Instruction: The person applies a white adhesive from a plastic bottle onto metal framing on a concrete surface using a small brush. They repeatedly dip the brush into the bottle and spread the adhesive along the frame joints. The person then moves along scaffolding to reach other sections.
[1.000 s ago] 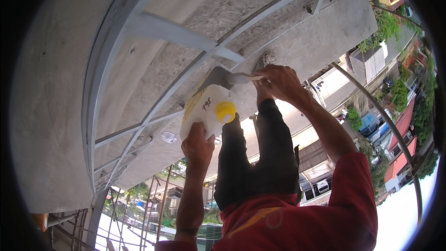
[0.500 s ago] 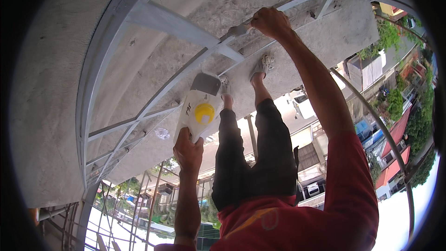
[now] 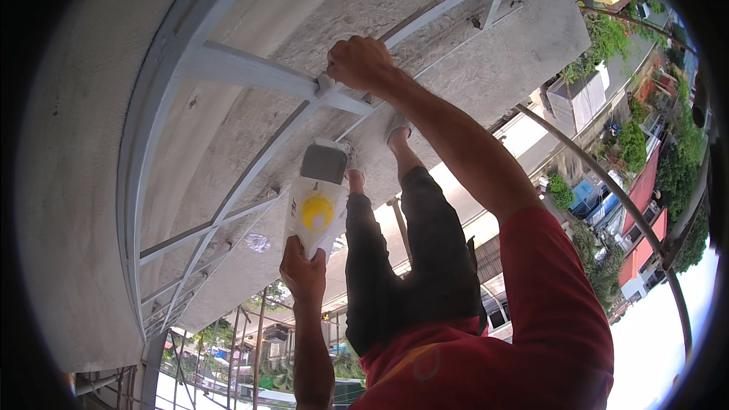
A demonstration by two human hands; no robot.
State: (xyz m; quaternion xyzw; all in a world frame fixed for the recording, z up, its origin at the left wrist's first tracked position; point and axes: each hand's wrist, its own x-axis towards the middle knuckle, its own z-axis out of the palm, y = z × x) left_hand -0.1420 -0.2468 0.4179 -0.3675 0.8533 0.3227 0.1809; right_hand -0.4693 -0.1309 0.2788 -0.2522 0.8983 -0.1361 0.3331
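My left hand [image 3: 304, 267] grips the narrow end of a white plastic container [image 3: 295, 216], cut open and bearing a yellow round patch. Grey paint [image 3: 325, 162] shows at its wide open end. Closed in a fist, my right hand [image 3: 360, 65] holds a paintbrush [image 3: 326, 83], mostly hidden by the fingers. Its grey bristles touch the metal frame [image 3: 254, 68] where a crossbar meets a long curved-looking bar. The frame is coated light grey. The container is apart from the frame, below the brush.
A rough concrete slab [image 3: 524, 53] lies under the frame, beside a smooth concrete wall [image 3: 83, 182]. A bent pole [image 3: 600, 167] crosses at right. Beyond the slab's edge are a street, roofs [image 3: 645, 258] and trees far below. Thin upright poles [image 3: 258, 334] stand at lower left.
My right hand has moved left with the paintbrush, from the long bar to its joint with the crossbar. The container has shifted slightly, and its open end now faces me more.
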